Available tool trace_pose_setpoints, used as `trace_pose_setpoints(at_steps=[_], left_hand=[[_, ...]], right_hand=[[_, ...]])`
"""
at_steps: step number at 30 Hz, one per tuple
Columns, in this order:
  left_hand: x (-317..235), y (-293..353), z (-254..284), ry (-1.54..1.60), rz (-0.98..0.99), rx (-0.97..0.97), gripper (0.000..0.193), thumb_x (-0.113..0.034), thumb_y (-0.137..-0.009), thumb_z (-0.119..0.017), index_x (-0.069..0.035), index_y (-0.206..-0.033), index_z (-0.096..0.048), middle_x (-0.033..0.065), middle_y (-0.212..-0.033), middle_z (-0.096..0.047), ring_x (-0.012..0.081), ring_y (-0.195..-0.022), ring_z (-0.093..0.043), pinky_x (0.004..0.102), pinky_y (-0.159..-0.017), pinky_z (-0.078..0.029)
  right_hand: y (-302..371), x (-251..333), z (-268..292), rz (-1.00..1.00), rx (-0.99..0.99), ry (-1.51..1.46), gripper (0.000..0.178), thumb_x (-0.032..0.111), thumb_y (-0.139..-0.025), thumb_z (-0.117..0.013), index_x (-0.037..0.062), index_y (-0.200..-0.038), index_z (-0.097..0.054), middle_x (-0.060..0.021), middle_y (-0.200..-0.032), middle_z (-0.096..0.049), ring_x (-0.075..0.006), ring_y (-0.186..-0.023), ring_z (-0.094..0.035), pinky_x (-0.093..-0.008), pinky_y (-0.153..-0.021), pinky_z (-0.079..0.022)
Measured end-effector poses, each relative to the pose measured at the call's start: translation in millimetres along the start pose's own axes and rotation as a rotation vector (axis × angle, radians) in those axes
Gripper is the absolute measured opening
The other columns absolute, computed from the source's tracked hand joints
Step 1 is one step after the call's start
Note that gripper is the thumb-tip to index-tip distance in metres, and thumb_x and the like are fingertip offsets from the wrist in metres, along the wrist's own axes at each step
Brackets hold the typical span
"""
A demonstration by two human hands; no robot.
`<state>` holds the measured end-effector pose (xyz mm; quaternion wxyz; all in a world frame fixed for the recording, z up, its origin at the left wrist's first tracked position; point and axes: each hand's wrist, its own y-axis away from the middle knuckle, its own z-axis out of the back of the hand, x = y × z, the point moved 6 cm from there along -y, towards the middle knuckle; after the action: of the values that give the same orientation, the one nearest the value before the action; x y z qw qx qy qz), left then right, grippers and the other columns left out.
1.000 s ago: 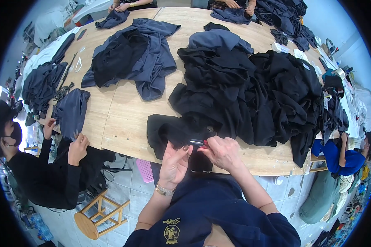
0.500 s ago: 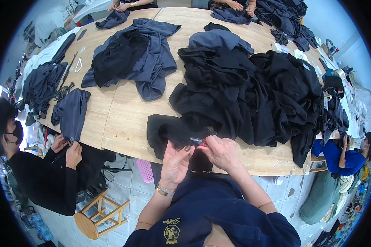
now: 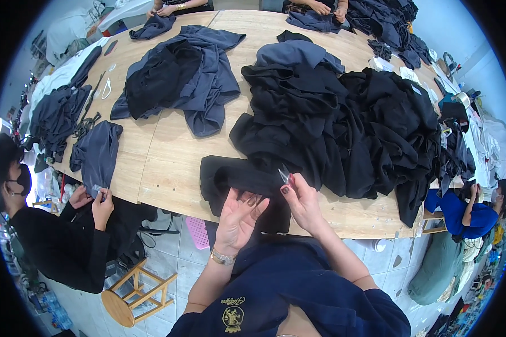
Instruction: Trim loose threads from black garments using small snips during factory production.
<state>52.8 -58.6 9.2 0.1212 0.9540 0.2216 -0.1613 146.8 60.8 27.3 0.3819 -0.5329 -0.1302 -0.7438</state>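
A: Step in hand, as I read it: trimming loose threads off a black garment at the near edge of the bench. Right hand is pinched around small thread snips, blades pointing up toward the middle of the frame.

B: And the left hand?

A: Spread wide, palm up, fingers fanned and grasping nothing. It hovers over the part of the garment that hangs off the bench edge, just left of the right hand. Whether it rests on the cloth I cannot tell.

B: Where does the garment lie against the fingers?

A: Just above and left of both hands, lower centre of the frame. One end lies flat on the wood, the other drops over the edge below the palms. The snips' tips sit just beside its right-hand fold, against the foot of the big black pile.

B: Next move?

A: My judgement only: the open hand needs to take up the cloth and hold a seam taut so the blades can meet a thread without nicking fabric. Black on black, so threads will be hard to spot.

B: Surroundings?

A: Grey-blue garments upper left. A masked co-worker at lower left, hands at a grey piece. Wooden stool below, more hands at the far edge.
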Motion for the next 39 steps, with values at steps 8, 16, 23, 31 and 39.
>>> trace_pose_setpoints(at_steps=[8,16,23,31,39], left_hand=[[9,-1,10,0.019,-0.052,0.101,0.046,-0.003,-0.086,-0.044,-0.005,-0.131,-0.035,0.0116,-0.118,-0.050,0.0217,-0.110,-0.053,0.0357,-0.095,-0.043],[6,-2,10,-0.109,-0.062,-0.081,0.045,0.002,-0.087,-0.046,-0.006,-0.130,-0.036,0.0100,-0.109,-0.055,0.0174,-0.100,-0.057,0.0298,-0.088,-0.047],[6,-1,11,-0.120,-0.036,-0.088,0.046,0.007,-0.084,-0.055,-0.006,-0.125,-0.038,0.0095,-0.107,-0.057,0.0162,-0.094,-0.059,0.0266,-0.083,-0.049],[4,3,15,0.031,0.002,-0.095,0.052,0.008,-0.083,-0.053,-0.004,-0.131,-0.037,0.0101,-0.111,-0.057,0.0155,-0.095,-0.061,0.0235,-0.086,-0.051],[3,7,11,0.020,0.021,-0.106,0.054,0.007,-0.083,-0.053,-0.004,-0.133,-0.035,0.0107,-0.112,-0.056,0.0149,-0.096,-0.062,0.0225,-0.087,-0.051]], right_hand=[[2,18,-22,-0.186,0.075,-0.051,0.021,0.015,-0.077,-0.071,0.0024,-0.073,-0.055,0.0025,-0.053,-0.043,-0.0022,-0.049,-0.035,-0.0222,-0.044,-0.030],[12,1,-29,-0.296,0.140,-0.509,0.008,0.004,-0.080,-0.064,0.0007,-0.077,-0.058,0.0063,-0.062,-0.049,0.0015,-0.057,-0.039,-0.0164,-0.049,-0.030],[16,36,-17,0.029,0.202,-0.182,0.011,0.007,-0.077,-0.068,0.0009,-0.078,-0.059,0.0049,-0.051,-0.043,-0.0009,-0.046,-0.034,-0.0195,-0.041,-0.028],[16,0,-6,-0.038,0.034,-0.274,0.020,0.018,-0.081,-0.066,0.0028,-0.086,-0.054,-0.0066,-0.063,-0.052,-0.0148,-0.052,-0.050,-0.0275,-0.049,-0.039],[19,17,-10,0.340,0.051,0.458,0.031,0.035,-0.078,-0.068,0.0070,-0.074,-0.054,-0.0071,-0.064,-0.051,-0.0250,-0.049,-0.054,-0.0331,-0.044,-0.041]])
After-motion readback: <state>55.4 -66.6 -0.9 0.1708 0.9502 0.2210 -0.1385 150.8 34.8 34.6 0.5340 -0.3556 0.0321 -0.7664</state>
